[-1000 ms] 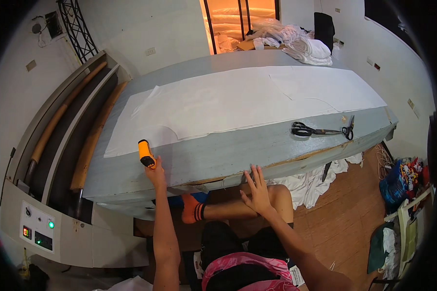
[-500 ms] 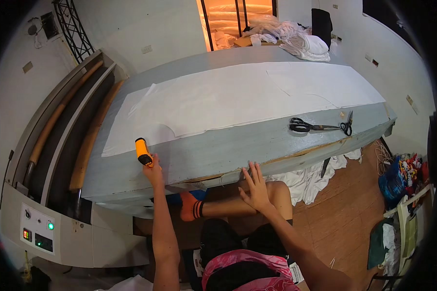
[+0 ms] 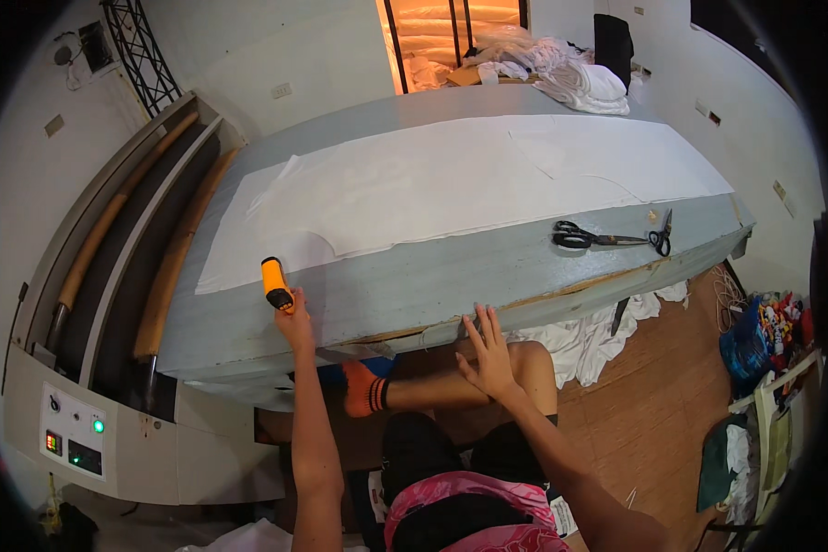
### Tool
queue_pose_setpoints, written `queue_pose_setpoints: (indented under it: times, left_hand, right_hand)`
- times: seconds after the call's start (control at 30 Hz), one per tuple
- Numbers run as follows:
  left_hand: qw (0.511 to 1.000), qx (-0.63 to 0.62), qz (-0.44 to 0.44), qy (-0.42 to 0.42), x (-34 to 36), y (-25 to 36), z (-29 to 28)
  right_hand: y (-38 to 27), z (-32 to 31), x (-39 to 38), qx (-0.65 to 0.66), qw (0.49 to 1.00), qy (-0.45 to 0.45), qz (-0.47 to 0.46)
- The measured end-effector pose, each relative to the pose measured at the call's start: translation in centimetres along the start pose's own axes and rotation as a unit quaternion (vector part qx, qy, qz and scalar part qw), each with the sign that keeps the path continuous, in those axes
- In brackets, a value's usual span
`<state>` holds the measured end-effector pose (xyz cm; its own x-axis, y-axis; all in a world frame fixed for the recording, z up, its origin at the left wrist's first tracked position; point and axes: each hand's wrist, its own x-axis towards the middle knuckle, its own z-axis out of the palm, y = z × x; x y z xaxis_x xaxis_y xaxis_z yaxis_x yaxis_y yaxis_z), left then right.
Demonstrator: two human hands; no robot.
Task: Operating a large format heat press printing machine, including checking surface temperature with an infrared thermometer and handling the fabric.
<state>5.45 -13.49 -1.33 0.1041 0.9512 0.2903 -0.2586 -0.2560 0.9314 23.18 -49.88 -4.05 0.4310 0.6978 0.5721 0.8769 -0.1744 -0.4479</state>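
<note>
My left hand [image 3: 294, 322] is closed round the handle of an orange-and-black infrared thermometer gun [image 3: 275, 281], held above the grey tabletop [image 3: 405, 281] at its near left. A large white fabric sheet [image 3: 396, 189] lies spread along the table, its near edge just beyond the thermometer gun. My right hand [image 3: 490, 357] is open, fingers spread, with its fingertips at the table's worn front edge. Farther right on the table lie black-handled scissors [image 3: 587, 236] and a smaller black-handled pair [image 3: 661, 237], close together.
A roller machine [image 3: 124, 258] with a lit control panel [image 3: 73, 432] adjoins the table's left end. Folded white cloth [image 3: 593, 85] sits at the far right corner. White cloth [image 3: 580, 345] lies on the floor under the front edge. A filled blue bag [image 3: 745, 345] stands at right.
My left hand and the thermometer gun have shifted slightly right over the table. My right hand stays at the front edge, almost unmoved. The whole view has shifted a little.
</note>
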Motion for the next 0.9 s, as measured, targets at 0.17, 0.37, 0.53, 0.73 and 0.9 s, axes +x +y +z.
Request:
queue_pose_setpoints:
  times: [0.17, 0.37, 0.53, 0.73, 0.9]
  left_hand:
    - [0.999, -0.004, 0.033, 0.001, -0.04, -0.14, 0.26]
    - [1.000, 0.006, -0.013, -0.005, -0.20, 0.29, 0.15]
    - [1.000, -0.014, 0.012, -0.020, -0.06, 0.26, 0.25]
    - [1.000, 0.007, 0.003, -0.004, -0.13, 0.26, 0.25]
    - [1.000, 0.007, 0.011, -0.010, 0.02, 0.29, 0.43]
  right_hand:
    - [-0.09, 0.02, -0.07, -0.006, 1.000, -0.003, 0.006]
    - [0.13, -0.03, -0.05, -0.002, 1.000, -0.016, 0.008]
    - [-0.10, -0.07, -0.19, 0.005, 1.000, -0.012, 0.012]
    - [0.00, 0.04, -0.25, 0.009, 1.000, -0.009, 0.005]
    - [0.13, 0.14, -0.22, 0.009, 1.000, -0.005, 0.003]
